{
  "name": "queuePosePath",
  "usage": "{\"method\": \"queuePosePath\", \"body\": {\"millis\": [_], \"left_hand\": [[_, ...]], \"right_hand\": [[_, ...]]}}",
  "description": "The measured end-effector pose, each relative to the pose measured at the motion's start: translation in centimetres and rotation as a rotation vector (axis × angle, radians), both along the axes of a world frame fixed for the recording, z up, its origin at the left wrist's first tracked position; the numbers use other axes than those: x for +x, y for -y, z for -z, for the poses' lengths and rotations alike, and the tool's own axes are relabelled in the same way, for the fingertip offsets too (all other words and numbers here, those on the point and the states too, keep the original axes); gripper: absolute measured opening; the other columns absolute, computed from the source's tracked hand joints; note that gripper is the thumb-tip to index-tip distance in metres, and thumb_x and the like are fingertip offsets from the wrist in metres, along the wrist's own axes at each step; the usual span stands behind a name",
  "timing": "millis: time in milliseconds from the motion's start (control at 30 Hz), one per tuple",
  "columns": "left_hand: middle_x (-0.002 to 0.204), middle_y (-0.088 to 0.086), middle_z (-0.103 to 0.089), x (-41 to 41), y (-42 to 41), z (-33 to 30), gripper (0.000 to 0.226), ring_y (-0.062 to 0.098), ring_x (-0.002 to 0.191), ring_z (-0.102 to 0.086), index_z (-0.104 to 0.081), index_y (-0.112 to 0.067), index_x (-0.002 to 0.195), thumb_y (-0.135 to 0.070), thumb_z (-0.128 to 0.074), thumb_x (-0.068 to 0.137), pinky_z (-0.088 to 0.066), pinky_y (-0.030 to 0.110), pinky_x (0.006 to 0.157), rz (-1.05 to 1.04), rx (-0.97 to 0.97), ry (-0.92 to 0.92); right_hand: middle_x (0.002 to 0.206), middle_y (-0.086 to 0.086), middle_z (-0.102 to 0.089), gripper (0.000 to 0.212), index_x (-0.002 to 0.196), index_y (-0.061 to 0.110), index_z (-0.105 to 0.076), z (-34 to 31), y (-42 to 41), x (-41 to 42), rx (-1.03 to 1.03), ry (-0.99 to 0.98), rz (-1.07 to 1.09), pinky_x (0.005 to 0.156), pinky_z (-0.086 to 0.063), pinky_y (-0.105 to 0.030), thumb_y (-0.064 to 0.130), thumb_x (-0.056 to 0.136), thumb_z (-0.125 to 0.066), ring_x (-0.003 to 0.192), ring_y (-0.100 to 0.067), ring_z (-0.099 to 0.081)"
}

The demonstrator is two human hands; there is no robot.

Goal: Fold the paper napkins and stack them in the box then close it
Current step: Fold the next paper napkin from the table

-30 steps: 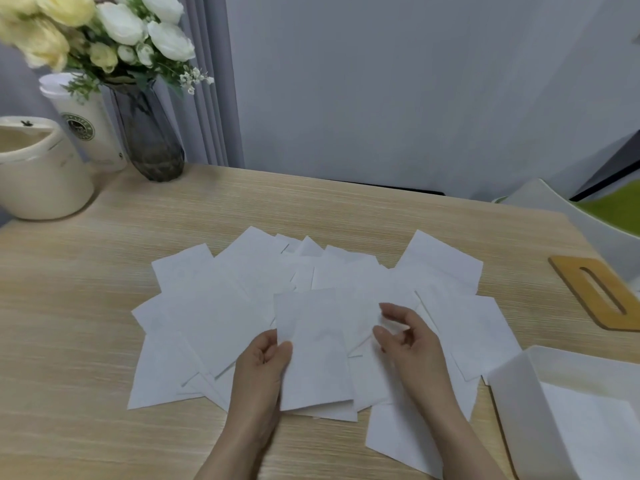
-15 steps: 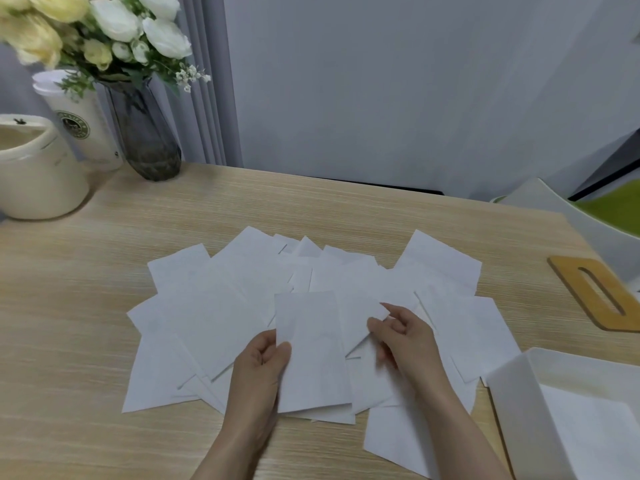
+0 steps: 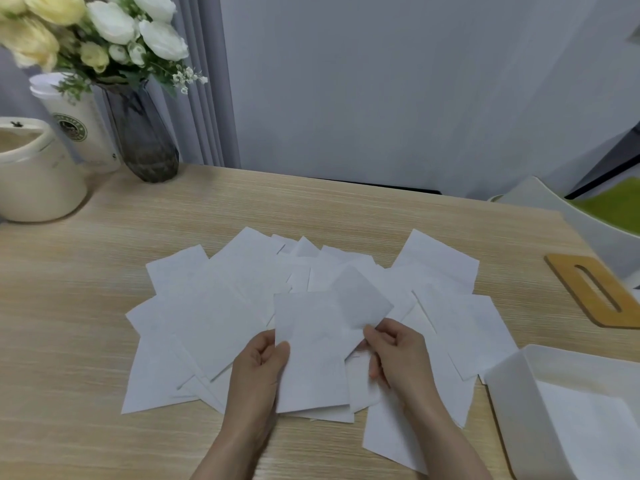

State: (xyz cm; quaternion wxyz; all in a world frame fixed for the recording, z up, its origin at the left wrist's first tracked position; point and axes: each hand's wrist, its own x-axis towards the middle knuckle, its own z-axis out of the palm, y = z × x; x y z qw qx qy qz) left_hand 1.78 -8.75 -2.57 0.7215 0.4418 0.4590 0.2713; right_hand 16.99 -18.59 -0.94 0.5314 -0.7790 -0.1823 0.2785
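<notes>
Several white paper napkins (image 3: 221, 317) lie spread and overlapping across the middle of the wooden table (image 3: 69, 306). My left hand (image 3: 259, 365) grips the left edge of one folded napkin (image 3: 310, 351) on top of the pile. My right hand (image 3: 398, 355) pinches the lower corner of another napkin (image 3: 362, 297), which is lifted and tilted above the pile. The open white box (image 3: 509, 382) stands at the lower right with a folded napkin (image 3: 588, 427) inside it. Its wooden lid (image 3: 595, 289) with a slot lies on the table at the far right.
A dark glass vase of white and yellow flowers (image 3: 145, 140) stands at the back left beside a white cup (image 3: 79, 123) and a cream container (image 3: 34, 171). A white chair with a green seat (image 3: 588, 209) is past the table's right edge.
My right hand has taken hold of a napkin's corner and lifted it off the pile. My left hand has kept its hold on the folded napkin.
</notes>
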Motion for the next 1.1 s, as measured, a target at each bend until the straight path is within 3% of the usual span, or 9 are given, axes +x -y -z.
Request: {"method": "queuePosePath", "body": {"millis": [100,267,400,633,800,867,967,1033,1100], "left_hand": [[0.088,0.012,-0.075,0.0,0.0,0.1,0.014,0.025,0.083,-0.068,-0.067,-0.008,0.1,-0.003,-0.055,0.095,-0.05,0.044,0.084,0.0,-0.006,0.002],[0.091,0.013,-0.075,0.0,0.0,-0.1,0.015,0.028,0.085,-0.068,-0.067,-0.007,0.101,-0.003,-0.055,0.095,-0.05,0.049,0.089,0.002,-0.012,0.005],[0.091,0.013,-0.076,0.0,0.1,-0.3,0.015,0.028,0.086,-0.068,-0.067,-0.005,0.103,-0.002,-0.054,0.095,-0.05,0.051,0.091,0.0,-0.019,0.006],[0.092,0.012,-0.076,0.1,0.1,-0.5,0.016,0.029,0.089,-0.069,-0.067,-0.006,0.103,-0.002,-0.054,0.095,-0.051,0.047,0.088,0.017,-0.018,0.006],[0.092,0.016,-0.075,0.1,0.1,-0.3,0.015,0.031,0.088,-0.067,-0.067,-0.005,0.1,-0.002,-0.054,0.095,-0.05,0.048,0.087,0.014,-0.009,-0.006],[0.093,0.019,-0.074,0.1,0.0,-0.3,0.015,0.031,0.087,-0.066,-0.067,-0.005,0.1,-0.002,-0.054,0.095,-0.049,0.052,0.09,0.015,-0.012,-0.007],[0.094,0.02,-0.073,0.1,0.0,-0.2,0.015,0.031,0.087,-0.066,-0.067,-0.005,0.1,-0.002,-0.054,0.095,-0.048,0.057,0.094,0.015,-0.026,-0.005],[0.094,0.019,-0.074,0.0,-0.1,-0.1,0.015,0.031,0.088,-0.066,-0.067,-0.005,0.1,-0.003,-0.054,0.095,-0.048,0.057,0.094,0.016,-0.035,-0.003],[0.094,0.016,-0.074,0.0,-0.2,-0.1,0.016,0.029,0.088,-0.067,-0.068,-0.007,0.1,-0.004,-0.053,0.096,-0.048,0.055,0.094,0.02,-0.042,-0.002]], "right_hand": [[0.039,-0.005,-0.048,0.023,0.072,0.007,-0.066,-0.1,0.6,1.1,-0.015,0.037,0.011,0.05,-0.033,-0.024,0.015,0.092,-0.058,0.038,-0.01,-0.042],[0.043,0.01,-0.05,0.026,0.073,0.005,-0.057,-0.6,2.0,3.2,-0.049,0.062,0.032,0.044,-0.032,-0.019,0.01,0.097,-0.049,0.038,-0.01,-0.038],[0.054,0.0,-0.045,0.029,0.068,0.009,-0.046,-1.1,3.3,4.7,-0.162,0.106,-0.026,0.054,-0.03,-0.028,0.006,0.096,-0.046,0.05,-0.014,-0.037],[0.046,0.004,-0.043,0.035,0.063,0.013,-0.039,-1.7,3.6,3.9,-0.206,0.152,-0.085,0.058,-0.032,-0.029,0.018,0.091,-0.06,0.051,-0.016,-0.047],[0.049,0.002,-0.042,0.007,0.079,0.016,-0.065,-0.4,3.7,2.4,-0.134,0.152,-0.024,0.053,-0.035,-0.026,0.015,0.087,-0.064,0.048,-0.013,-0.042],[0.048,0.0,-0.048,0.006,0.085,0.019,-0.067,0.0,3.9,1.9,-0.118,0.146,0.009,0.055,-0.035,-0.027,0.015,0.087,-0.063,0.048,-0.013,-0.043],[0.047,-0.002,-0.049,0.018,0.071,0.016,-0.063,0.1,4.3,2.2,-0.078,0.161,0.08,0.058,-0.033,-0.029,0.013,0.088,-0.061,0.05,-0.018,-0.042],[0.045,0.004,-0.036,0.041,0.053,0.017,-0.044,-0.3,4.4,2.7,-0.062,0.203,0.123,0.057,-0.026,-0.029,0.012,0.091,-0.059,0.049,-0.014,-0.032],[0.044,0.011,-0.033,0.049,0.049,0.021,-0.037,-0.9,4.4,2.9,-0.025,0.221,0.14,0.053,-0.025,-0.026,0.012,0.093,-0.057,0.044,-0.008,-0.03]]}}
